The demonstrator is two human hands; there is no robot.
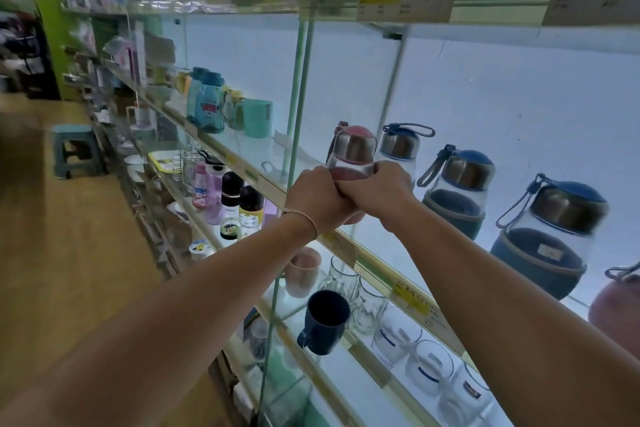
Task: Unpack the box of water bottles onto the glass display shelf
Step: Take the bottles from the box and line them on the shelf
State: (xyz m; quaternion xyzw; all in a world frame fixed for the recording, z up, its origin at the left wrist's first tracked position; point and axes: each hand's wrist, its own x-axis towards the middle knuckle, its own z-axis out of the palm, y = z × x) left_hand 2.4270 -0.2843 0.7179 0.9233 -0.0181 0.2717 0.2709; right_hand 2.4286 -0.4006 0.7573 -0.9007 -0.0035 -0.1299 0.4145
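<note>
Head view: the left hand (pixel 317 199) and right hand (pixel 382 189) both curl tightly round a pink-lidded water bottle (pixel 353 149), knuckles touching. The bottle is upright at the front edge of the glass display shelf (pixel 375 265). Right of the bottle, blue-lidded bottles (pixel 457 184) stand in a row on the same shelf.

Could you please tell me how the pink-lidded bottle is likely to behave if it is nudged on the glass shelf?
The pink-lidded bottle looks clear-walled, so it is probably breakable if knocked. Its metal cap sits high, so it may tip rather than slide.
</note>
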